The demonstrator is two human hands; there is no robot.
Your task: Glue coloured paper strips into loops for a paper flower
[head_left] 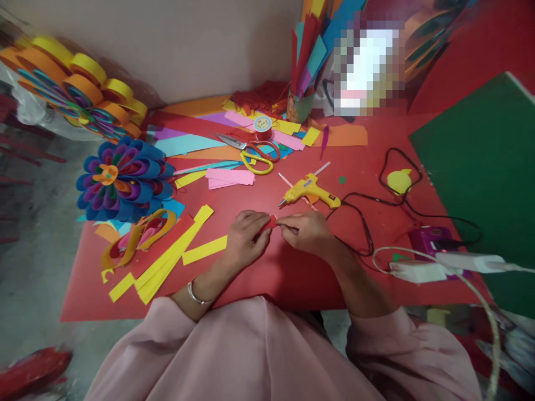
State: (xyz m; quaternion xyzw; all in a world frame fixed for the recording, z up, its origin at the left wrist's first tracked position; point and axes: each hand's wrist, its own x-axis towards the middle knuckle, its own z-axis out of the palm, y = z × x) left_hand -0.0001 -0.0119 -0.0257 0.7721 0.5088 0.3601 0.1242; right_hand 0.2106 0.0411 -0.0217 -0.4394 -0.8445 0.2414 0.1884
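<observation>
My left hand and my right hand meet over a red sheet that covers the work surface. Both pinch a small red paper piece between their fingertips. A yellow glue gun lies just beyond my right hand, its black cord looping off to the right. Yellow paper strips lie to the left of my left hand.
Yellow-handled scissors, a thread spool and pink strips lie further back among coloured sheets. A blue paper flower and an orange-yellow one sit at the left. A green board and a white power strip are at the right.
</observation>
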